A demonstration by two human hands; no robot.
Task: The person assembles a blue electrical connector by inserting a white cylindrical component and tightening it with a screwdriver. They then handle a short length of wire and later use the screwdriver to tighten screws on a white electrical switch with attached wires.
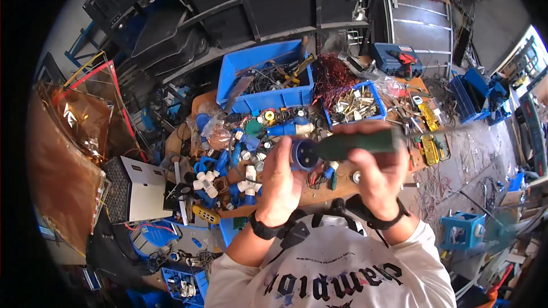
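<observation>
Raised above the bench, my left hand [279,188] grips a round blue industrial connector [304,155]. Its dark face with several holes is turned up toward me. My right hand [381,177] is wrapped round the thick green handle of a screwdriver [359,142], thumb along its lower side. The handle's narrower end lies close beside the connector; whether they touch I cannot tell. A thin, blurred shaft runs off to the right. Below the hands, white three-way plug fittings [249,181] and a blue-and-white connector [290,129] lie among loose parts on the wooden bench [319,195].
Behind stands a large blue bin [265,101] of tools and cables, beside a tangle of dark red wire [335,77]. A smaller blue crate [357,115] holds brass-coloured pieces. A red drill [406,61] rests by a tool case [394,51]; a blue stool [461,231] stands right.
</observation>
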